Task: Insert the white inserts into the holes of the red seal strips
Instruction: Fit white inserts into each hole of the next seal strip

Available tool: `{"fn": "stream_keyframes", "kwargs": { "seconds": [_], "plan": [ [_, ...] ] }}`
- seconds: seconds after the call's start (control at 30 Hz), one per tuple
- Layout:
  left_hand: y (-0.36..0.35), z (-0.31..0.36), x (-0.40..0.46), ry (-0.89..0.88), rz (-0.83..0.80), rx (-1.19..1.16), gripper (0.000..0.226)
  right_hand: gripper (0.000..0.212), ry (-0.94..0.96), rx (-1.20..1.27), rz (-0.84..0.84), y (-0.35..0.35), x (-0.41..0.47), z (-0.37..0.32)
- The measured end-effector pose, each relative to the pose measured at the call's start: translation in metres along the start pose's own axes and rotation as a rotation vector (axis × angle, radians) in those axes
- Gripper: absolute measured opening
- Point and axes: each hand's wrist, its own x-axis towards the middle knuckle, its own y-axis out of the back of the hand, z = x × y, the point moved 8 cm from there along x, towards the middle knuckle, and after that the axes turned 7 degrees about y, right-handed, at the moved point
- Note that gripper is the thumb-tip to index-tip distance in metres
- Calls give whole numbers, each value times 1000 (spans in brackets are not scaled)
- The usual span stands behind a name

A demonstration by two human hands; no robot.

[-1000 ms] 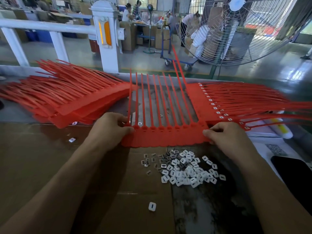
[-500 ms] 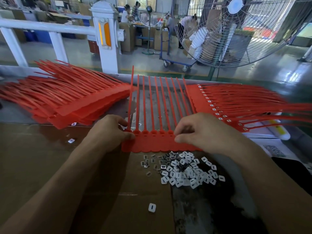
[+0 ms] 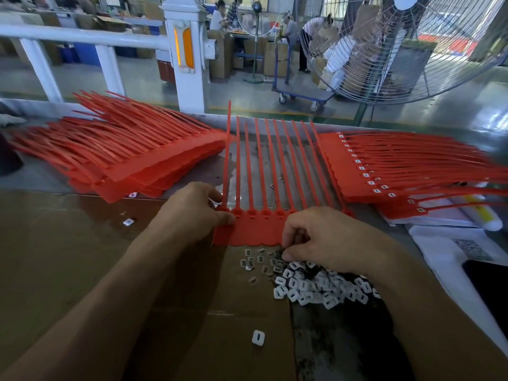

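Red strip sheet sits dead centre on the cardboard, tails pointing to 12 o'clock. Left hand pinches its left end, thumb on top of the tab row, same spot as half a second ago. The right hand is what changed: it was lying over the right half of the sheet, and now it's slid down toward 6 o'clock so the fingers are curled with the tips down in the top edge of the insert pile. Can't tell whether it's got an insert yet, the tips hide it. The hand covers the sheet's right end.

The white inserts lie loose just below the sheet, at 5 o'clock from it, with one stray further down at 6. Empty sheets are stacked at 10 o'clock, and the filled stack with white inserts showing sits at 2 o'clock. Big fan behind at 1 o'clock.
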Motion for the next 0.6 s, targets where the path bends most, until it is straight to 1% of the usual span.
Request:
{"fn": "stream_keyframes", "kwargs": {
  "seconds": [0.1,0.23,0.3,0.37,0.43,0.47,0.5,0.57,0.6],
  "plan": [
    [1,0,0,-2,-3,2,50,12,14,87,14,-3,0,3],
    [2,-1,0,8,1,6,60,14,56,152,66,2,-1,2],
    [5,0,-2,3,32,-2,64,14,64,194,69,3,-2,3],
    [11,4,-5,-33,111,-20,59,13,81,269,81,5,-4,3],
    [17,14,-12,-116,175,-89,45,12,104,350,140,10,-6,2],
    [18,20,-15,-162,163,-140,35,12,105,400,182,12,-7,4],
    [15,27,-18,-211,118,-188,26,12,99,465,226,14,-6,6],
    [5,43,-26,-314,-29,-247,13,13,74,608,291,13,-4,12],
    [-1,49,-31,-351,-103,-264,11,12,62,673,316,11,-2,14]
  ]
}}
